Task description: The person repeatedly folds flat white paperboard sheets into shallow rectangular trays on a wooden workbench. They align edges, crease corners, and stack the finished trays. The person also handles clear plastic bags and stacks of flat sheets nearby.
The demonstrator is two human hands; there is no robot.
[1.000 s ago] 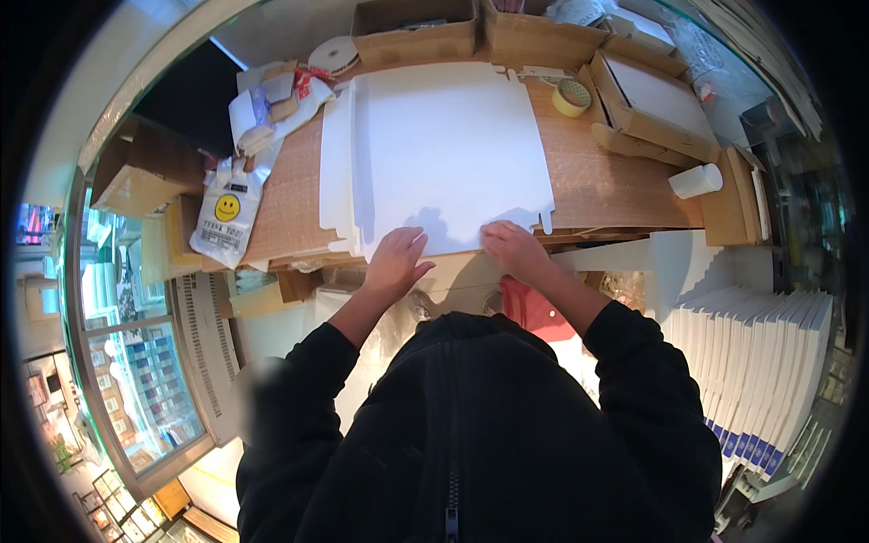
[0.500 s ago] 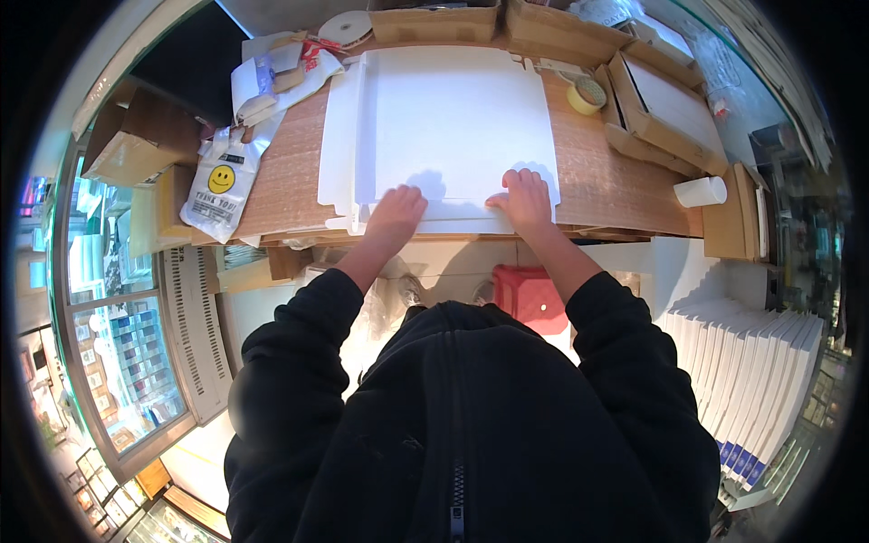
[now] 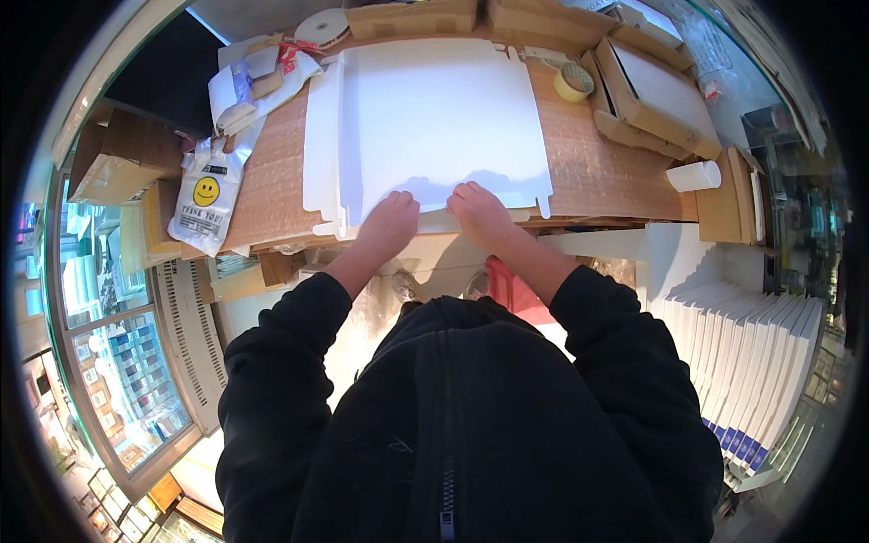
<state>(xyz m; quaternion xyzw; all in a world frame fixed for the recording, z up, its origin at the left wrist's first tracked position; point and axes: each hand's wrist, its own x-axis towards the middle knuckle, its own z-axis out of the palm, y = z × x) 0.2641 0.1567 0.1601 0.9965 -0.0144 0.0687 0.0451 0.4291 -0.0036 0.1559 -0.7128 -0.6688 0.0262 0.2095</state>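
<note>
A large flat white cardboard sheet [image 3: 434, 118] with flaps and notched edges lies on a wooden worktop [image 3: 597, 172]. My left hand [image 3: 389, 222] presses on the sheet's near edge, fingers bent down onto it. Close beside it my right hand [image 3: 480, 213] also presses the near edge, where a flap is folded. Both hands sit side by side at the middle of that edge. Black sleeves cover both my forearms.
A tape roll [image 3: 573, 81] and open brown cardboard boxes [image 3: 652, 90] stand at the right back. A white bag with a yellow smiley [image 3: 206, 195] hangs at the left. A white cup [image 3: 695, 175] lies at the right edge. Stacked white flat boxes [image 3: 751, 353] stand at lower right.
My hands were spread apart on the sheet's near edge half a second ago; they have now come together at its middle. The view has tilted slightly.
</note>
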